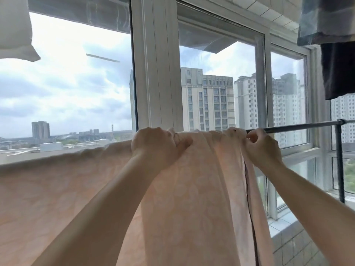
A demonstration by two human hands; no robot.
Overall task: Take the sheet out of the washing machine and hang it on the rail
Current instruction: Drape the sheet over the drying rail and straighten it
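Observation:
A pale pink sheet (196,185) with a faint pattern hangs over the dark metal rail (299,126) in front of the window. It spreads far to the left and bunches in folds at the middle. My left hand (159,145) grips the sheet's top fold over the rail. My right hand (262,145) pinches the sheet's right edge at the rail, where a dark seam runs down. To the left of my right hand the rail is hidden under the cloth.
The rail's upright post (340,162) stands at the right. Dark and plaid clothes (334,45) hang at the upper right. A white pillow (15,29) hangs at the upper left. Large windows (217,83) and a tiled sill (284,223) lie behind the rail.

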